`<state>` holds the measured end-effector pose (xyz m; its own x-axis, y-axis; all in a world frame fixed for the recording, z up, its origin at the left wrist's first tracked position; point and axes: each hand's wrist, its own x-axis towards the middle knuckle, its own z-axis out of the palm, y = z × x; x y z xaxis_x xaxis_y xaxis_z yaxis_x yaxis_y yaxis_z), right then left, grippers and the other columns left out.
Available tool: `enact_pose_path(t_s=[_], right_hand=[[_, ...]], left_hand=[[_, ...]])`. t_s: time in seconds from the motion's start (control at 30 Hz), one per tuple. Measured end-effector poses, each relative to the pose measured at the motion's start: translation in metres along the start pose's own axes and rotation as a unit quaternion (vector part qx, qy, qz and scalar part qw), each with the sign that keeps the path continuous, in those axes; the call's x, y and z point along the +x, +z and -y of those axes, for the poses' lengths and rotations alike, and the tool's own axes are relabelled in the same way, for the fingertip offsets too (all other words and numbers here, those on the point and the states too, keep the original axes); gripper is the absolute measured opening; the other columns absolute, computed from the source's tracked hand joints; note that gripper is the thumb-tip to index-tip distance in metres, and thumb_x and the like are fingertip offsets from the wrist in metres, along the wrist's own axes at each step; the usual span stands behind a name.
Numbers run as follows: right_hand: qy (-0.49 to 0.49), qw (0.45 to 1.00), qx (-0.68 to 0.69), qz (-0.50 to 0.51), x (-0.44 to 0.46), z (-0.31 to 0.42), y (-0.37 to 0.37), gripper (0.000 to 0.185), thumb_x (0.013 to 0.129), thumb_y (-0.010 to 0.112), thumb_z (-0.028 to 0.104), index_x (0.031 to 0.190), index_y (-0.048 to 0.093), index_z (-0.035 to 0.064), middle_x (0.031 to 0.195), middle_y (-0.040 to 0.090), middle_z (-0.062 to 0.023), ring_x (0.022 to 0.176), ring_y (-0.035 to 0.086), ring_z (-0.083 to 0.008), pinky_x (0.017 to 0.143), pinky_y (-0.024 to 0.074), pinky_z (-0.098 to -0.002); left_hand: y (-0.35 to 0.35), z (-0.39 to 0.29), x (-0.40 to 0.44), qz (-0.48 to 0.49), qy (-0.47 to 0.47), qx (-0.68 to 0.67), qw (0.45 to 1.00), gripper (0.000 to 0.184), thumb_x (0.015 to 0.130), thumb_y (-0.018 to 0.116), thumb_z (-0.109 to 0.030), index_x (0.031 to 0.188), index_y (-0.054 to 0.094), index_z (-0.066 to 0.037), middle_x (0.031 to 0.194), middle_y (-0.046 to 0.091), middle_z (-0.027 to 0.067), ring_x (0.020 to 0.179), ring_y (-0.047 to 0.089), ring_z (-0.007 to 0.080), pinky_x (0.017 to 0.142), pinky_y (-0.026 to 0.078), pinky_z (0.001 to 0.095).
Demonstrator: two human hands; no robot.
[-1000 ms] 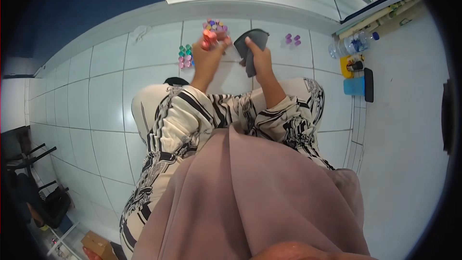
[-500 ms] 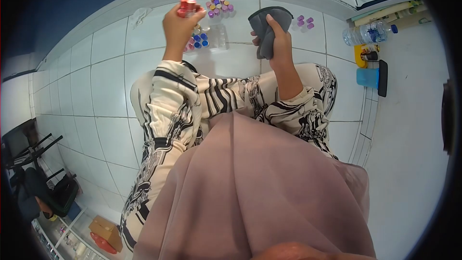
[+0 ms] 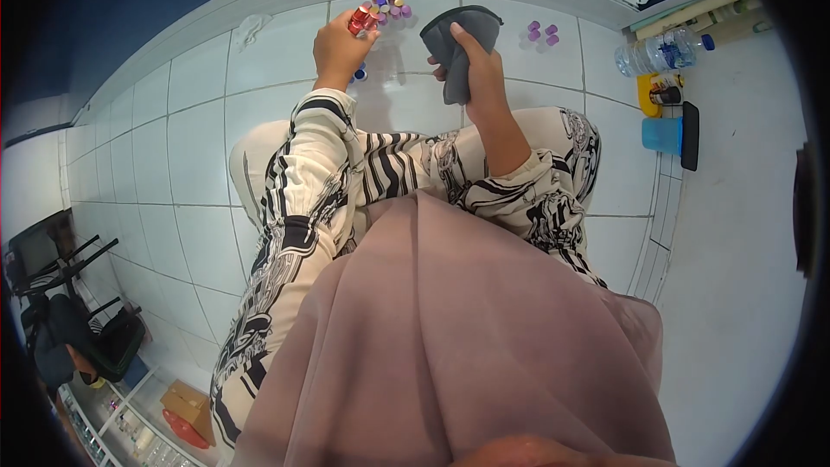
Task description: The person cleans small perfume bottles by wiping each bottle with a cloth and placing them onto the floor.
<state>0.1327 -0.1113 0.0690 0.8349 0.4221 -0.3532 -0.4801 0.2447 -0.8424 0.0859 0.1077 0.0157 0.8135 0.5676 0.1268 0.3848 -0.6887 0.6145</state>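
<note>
My left hand (image 3: pixel 339 50) is raised over the floor at the upper left of centre, with its fingers closed on small red cylinders (image 3: pixel 360 21) that look like thread spools. Just beyond them, a cluster of purple, yellow and blue small cylinders (image 3: pixel 398 10) stands on the tiles. Blue ones (image 3: pixel 360 73) show partly from behind my left wrist. My right hand (image 3: pixel 478 65) grips a grey pouch (image 3: pixel 464 35) with a dark edge along its wide top. Its thumb lies across the front, and the narrow end points down. What the pouch contains is hidden.
Several purple cylinders (image 3: pixel 543 33) lie right of the pouch. A water bottle (image 3: pixel 661 52), a yellow item (image 3: pixel 647 95) and a blue container (image 3: pixel 661 134) line the right side. Clear crumpled plastic (image 3: pixel 251 30) lies at left. A black chair (image 3: pixel 78 320) stands lower left.
My left hand has moved right with the red cylinders, towards the coloured cluster. My right hand has shifted left with the grey pouch, so both hands are nearer each other.
</note>
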Motion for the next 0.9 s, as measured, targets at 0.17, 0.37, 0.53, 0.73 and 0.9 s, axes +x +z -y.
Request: enact_pose_path(t_s=[0.17, 0.37, 0.53, 0.73, 0.9], right_hand=[[0.0, 1.0, 0.004, 0.009, 0.003, -0.004, -0.004, 0.036, 0.089, 0.065, 0.03, 0.103, 0.061, -0.0031, 0.082, 0.066, -0.0138, 0.062, 0.064, -0.0191, 0.052, 0.0499, -0.029], [0.012, 1.0, 0.0, 0.015, 0.003, -0.005, -0.003, 0.037, 0.088, 0.066, 0.031, 0.104, 0.061, -0.0029, 0.083, 0.067, -0.0129, 0.065, 0.065, -0.0189, 0.053, 0.0509, -0.0286], [0.015, 1.0, -0.009, 0.009, 0.001, -0.006, 0.001, 0.038, 0.088, 0.067, 0.031, 0.104, 0.061, -0.0029, 0.083, 0.067, -0.0129, 0.065, 0.065, -0.0186, 0.053, 0.0512, -0.0279], [0.02, 1.0, -0.018, 0.009, 0.003, -0.008, 0.003, 0.039, 0.087, 0.067, 0.032, 0.103, 0.061, -0.0029, 0.081, 0.067, -0.013, 0.063, 0.065, -0.0181, 0.053, 0.0513, -0.0276], [0.013, 1.0, -0.024, -0.002, 0.007, -0.007, 0.003, 0.038, 0.087, 0.068, 0.032, 0.103, 0.062, -0.0017, 0.079, 0.067, -0.0132, 0.06, 0.063, -0.0171, 0.054, 0.0504, -0.0276]], left_hand=[[0.009, 0.003, 0.0, 0.006, 0.006, 0.033, 0.999, 0.031, 0.07, 0.081, -0.029, 0.097, 0.072, -0.018, 0.083, 0.072, 0.0051, 0.078, 0.069, 0.0262, 0.068, 0.053, 0.0358], [0.012, 0.0, -0.006, 0.044, 0.008, 0.105, 0.994, 0.03, 0.072, 0.078, -0.03, 0.098, 0.069, -0.017, 0.082, 0.071, 0.0078, 0.079, 0.068, 0.0311, 0.067, 0.052, 0.0411], [0.015, 0.001, -0.006, 0.049, 0.015, 0.169, 0.984, 0.025, 0.073, 0.076, -0.029, 0.091, 0.066, -0.015, 0.08, 0.07, 0.0089, 0.079, 0.067, 0.0325, 0.066, 0.052, 0.0433], [0.015, -0.004, -0.007, 0.043, 0.013, 0.173, 0.984, 0.024, 0.074, 0.076, -0.03, 0.091, 0.066, -0.016, 0.082, 0.07, 0.0105, 0.079, 0.067, 0.0337, 0.066, 0.052, 0.0446], [0.016, -0.01, -0.004, -0.001, -0.018, -0.04, 0.999, 0.034, 0.074, 0.079, -0.033, 0.096, 0.067, -0.01, 0.081, 0.071, 0.0065, 0.074, 0.068, 0.0204, 0.061, 0.05, 0.0355]])
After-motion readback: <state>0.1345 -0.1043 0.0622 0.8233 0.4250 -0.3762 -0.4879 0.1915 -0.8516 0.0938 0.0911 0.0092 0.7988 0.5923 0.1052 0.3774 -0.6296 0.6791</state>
